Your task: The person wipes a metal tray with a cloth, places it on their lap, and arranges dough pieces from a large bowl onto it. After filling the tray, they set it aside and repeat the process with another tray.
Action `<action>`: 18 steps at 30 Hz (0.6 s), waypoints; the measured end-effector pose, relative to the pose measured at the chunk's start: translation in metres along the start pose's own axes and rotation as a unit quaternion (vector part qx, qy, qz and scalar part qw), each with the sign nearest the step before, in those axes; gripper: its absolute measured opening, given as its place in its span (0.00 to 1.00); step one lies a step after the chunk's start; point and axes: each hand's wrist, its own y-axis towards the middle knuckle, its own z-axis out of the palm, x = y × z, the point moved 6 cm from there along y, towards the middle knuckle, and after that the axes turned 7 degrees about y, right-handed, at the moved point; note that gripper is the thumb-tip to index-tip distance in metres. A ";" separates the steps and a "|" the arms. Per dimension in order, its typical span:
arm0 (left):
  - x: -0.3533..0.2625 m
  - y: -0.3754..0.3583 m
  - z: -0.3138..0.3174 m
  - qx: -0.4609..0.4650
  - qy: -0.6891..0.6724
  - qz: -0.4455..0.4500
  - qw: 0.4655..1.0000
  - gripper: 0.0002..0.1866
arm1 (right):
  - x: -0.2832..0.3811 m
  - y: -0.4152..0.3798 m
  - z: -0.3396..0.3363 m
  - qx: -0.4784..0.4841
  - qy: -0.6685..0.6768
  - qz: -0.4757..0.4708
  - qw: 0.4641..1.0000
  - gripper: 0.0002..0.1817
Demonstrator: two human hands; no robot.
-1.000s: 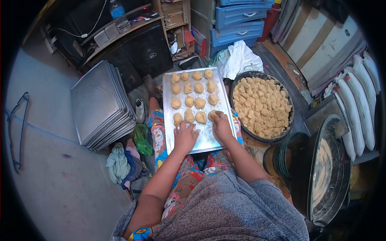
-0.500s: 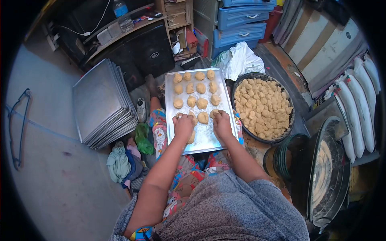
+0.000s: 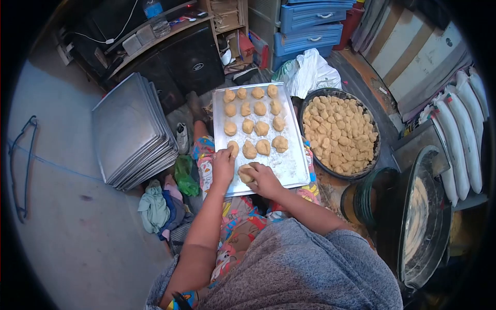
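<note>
A metal tray (image 3: 297, 170) with rows of tan dough balls (image 3: 261, 128) rests over my lap. At its left edge my left hand (image 3: 223, 164) has its fingers closed around the near side of a dough ball (image 3: 234, 149), the leftmost of the nearest full row. My right hand (image 3: 262, 178) grips a larger dough piece (image 3: 246, 174) close to the tray's near edge. To the right of the tray, a round black tub (image 3: 377, 150) holds a heap of dough pieces (image 3: 338, 134).
Stacked metal trays (image 3: 129, 129) lean at the left, near a green bag (image 3: 186, 175) and crumpled clothes (image 3: 153, 209). White plastic bags (image 3: 312, 75) lie beyond the tub. A large black basin (image 3: 418, 222) stands upright at the right, below long white sacks (image 3: 462, 134).
My right hand has moved left and nearer from the right-hand dough ball to the piece by the near edge. My left hand has shifted slightly left, to the leftmost ball.
</note>
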 end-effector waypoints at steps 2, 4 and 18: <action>0.003 0.000 -0.004 0.008 -0.003 0.017 1.000 0.20 | -0.007 0.005 0.007 0.027 0.013 0.026 0.999 0.24; -0.001 -0.002 -0.013 0.013 -0.086 -0.035 0.996 0.20 | -0.005 0.009 0.004 0.043 0.048 0.127 0.990 0.21; -0.018 -0.054 -0.019 0.042 -0.025 0.009 0.999 0.19 | -0.019 -0.011 -0.036 -0.177 0.105 0.129 0.970 0.21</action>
